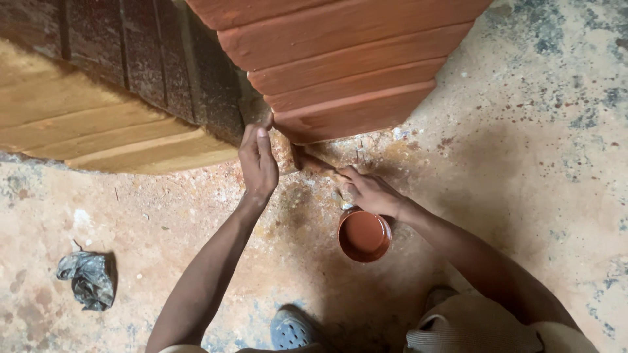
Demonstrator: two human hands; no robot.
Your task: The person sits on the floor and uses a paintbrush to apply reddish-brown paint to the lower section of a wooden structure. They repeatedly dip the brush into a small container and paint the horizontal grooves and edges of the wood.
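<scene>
Your right hand (369, 191) grips the paintbrush (318, 165), angled far-left toward the plank corner (288, 134); left hand (258, 163), fingers extended, holds nothing.

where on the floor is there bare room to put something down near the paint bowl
Bare floor lies right of the paint bowl and right hand. More lies between the left forearm and the crumpled rag. It is crowded at the wall corner, where the left hand and brush meet.
</scene>
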